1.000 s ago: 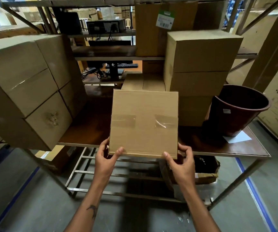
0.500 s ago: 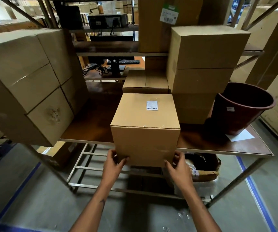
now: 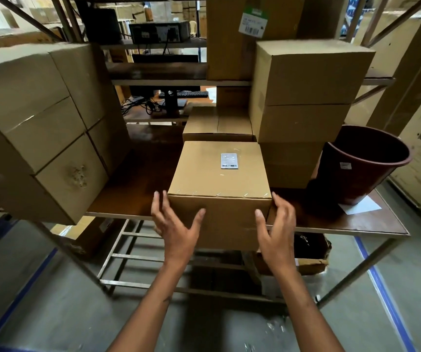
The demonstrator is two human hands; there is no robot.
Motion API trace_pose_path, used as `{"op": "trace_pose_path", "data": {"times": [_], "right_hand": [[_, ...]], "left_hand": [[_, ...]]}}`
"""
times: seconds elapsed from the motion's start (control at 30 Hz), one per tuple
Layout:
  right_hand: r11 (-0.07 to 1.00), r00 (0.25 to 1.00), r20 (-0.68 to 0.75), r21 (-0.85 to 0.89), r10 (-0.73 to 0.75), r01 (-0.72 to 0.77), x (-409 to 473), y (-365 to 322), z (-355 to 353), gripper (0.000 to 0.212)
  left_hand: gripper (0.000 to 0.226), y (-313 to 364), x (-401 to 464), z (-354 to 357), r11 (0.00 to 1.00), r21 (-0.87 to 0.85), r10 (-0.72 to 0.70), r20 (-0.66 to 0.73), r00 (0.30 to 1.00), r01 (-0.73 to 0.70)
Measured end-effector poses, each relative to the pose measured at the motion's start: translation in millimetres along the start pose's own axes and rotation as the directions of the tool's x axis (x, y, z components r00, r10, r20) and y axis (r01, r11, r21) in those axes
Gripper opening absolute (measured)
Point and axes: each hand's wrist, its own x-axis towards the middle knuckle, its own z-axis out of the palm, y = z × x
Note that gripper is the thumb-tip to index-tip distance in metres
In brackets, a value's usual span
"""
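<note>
- L hand [image 3: 173, 224] & R hand [image 3: 276, 229]: both released, fingers spread, gripping nothing. Thumbs lie at the front face of the box [image 3: 219, 171], prob. to shove it in.
- Forearms reach fwd, palms facing each other.
- Box sits at the front edge of the shelf board [image 3: 133, 189], overhanging, label up.
- Flat carton [image 3: 217, 125] just behind; bucket [image 3: 361, 168] nr the right front corner.

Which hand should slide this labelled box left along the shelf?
Likely the right hand: its open fingers are beside the cardboard box's right front corner, ready to push left. The left hand stands on the side it would move toward.
</note>
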Motion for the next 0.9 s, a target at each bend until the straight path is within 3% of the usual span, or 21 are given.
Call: {"op": "trace_pose_path", "data": {"times": [0.1,0.2,0.33,0.5,0.73,0.83,0.9], "right_hand": [[0.963,0.979,-0.020,-0.183,-0.204,0.197,22.2,-28.5,-2.9,0.061],[0.912,0.959,0.057,-0.298,-0.278,0.282,45.4,-50.4,3.1,0.057],[0.868,0.955,0.170,-0.401,-0.243,0.293,81.1,-66.3,16.1,0.045],[0.745,0.970,0.241,-0.642,-0.028,0.181,119.8,-83.4,32.6,0.046],[0.856,0.954,0.180,-0.503,0.241,-0.122,157.4,-90.1,66.3,0.036],[0.849,0.932,0.162,-0.485,0.325,-0.212,164.5,-88.3,72.2,0.038],[0.842,0.918,0.171,-0.484,0.359,-0.239,168.8,-88.6,73.4,0.039]], "left_hand": [[0.108,39.8,15.3,-5.3,0.989,0.033,0.144,-0.094,0.985,-0.141],[0.089,66.8,37.1,-8.7,0.948,0.129,0.307,-0.137,0.942,-0.290],[0.052,88.4,77.2,5.0,0.901,0.205,0.369,0.103,0.924,-0.383],[0.038,99.4,124.0,41.2,0.938,0.252,0.147,0.336,0.930,-0.240],[0.027,109.9,150.5,68.3,0.989,0.144,-0.060,0.326,0.943,0.013],[0.025,112.5,159.1,76.2,0.972,0.150,-0.224,0.339,0.914,0.183],[0.029,118.1,167.7,78.6,0.954,0.201,-0.286,0.379,0.880,0.223]]}}
